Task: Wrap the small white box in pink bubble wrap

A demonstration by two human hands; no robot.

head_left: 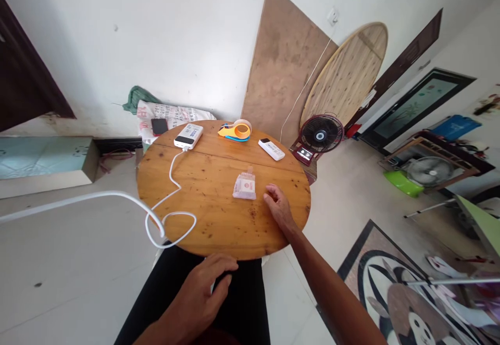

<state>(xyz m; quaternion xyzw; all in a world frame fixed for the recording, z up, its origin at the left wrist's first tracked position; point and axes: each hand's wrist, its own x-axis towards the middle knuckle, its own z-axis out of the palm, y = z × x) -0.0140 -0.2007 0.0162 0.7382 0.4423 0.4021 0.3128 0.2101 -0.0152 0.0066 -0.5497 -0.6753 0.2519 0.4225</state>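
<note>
My right hand lies on the round wooden table, fingers loosely curled, just right of a small clear packet with a red-and-white label. It is not touching the packet and holds nothing. My left hand rests at the table's near edge over my dark-clad lap, fingers spread and bent against the rim, with a small light object partly hidden beneath them.
On the far side of the table lie a white power bank with a looping white cable, an orange-and-blue tape dispenser and a white remote. A floor fan, leaning boards and sacks stand behind.
</note>
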